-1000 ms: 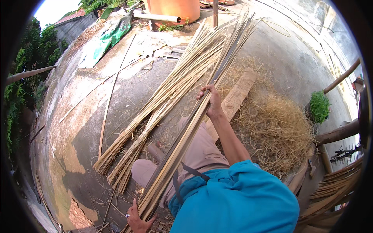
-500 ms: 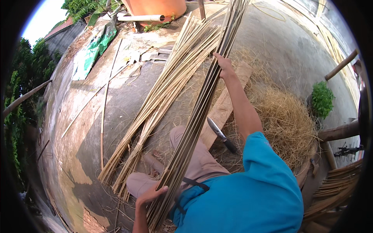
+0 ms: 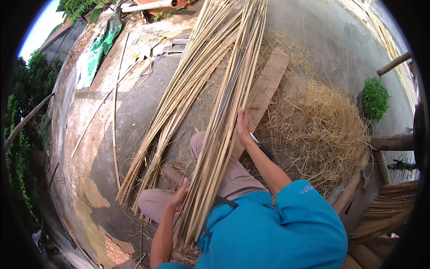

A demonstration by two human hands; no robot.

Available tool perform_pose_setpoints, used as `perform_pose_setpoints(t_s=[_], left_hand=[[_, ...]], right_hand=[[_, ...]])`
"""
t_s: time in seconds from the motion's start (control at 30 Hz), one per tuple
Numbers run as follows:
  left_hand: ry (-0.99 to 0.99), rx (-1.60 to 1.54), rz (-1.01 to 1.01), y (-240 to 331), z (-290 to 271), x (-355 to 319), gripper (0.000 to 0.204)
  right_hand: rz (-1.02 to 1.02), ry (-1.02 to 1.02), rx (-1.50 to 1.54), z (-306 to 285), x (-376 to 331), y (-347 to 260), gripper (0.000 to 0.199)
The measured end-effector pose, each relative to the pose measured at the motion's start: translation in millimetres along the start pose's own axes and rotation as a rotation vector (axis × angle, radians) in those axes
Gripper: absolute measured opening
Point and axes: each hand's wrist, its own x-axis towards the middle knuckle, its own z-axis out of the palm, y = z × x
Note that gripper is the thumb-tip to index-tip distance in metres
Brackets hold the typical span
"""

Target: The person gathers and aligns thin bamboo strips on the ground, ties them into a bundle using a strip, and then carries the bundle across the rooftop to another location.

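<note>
Strip bundle, plank beside, shavings heap, knife partly behind forearm

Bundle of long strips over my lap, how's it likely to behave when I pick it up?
The bundle of strips will probably flex somewhat rather than flop, since it looks long, thin and nearly straight. It may fan out or slide apart, as no tie shows around it. Its length could make it awkward to balance.
</note>
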Motion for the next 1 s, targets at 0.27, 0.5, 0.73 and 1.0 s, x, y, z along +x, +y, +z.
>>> perform_pose_setpoints(t_s=[0.27,0.5,0.73,1.0], left_hand=[[0.142,0.531,0.209,9.4,27.6,-9.5,0.069],[0.287,0.654,0.460,47.6,27.6,-68.9,0.068],[0.215,0.190,0.450,34.0,-21.7,-23.1,0.057],[0.613,0.598,0.924,27.7,-29.3,-2.1,0.033]], right_hand=[[0.131,-0.088,0.308,40.6,-47.9,-5.0,0.065],[-0.078,-0.104,0.054,92.8,-39.0,-5.2,0.055],[0.284,-0.257,0.201,56.4,-29.0,26.5,0.031],[0.314,-0.299,0.083,46.5,-31.0,10.5,0.031]])
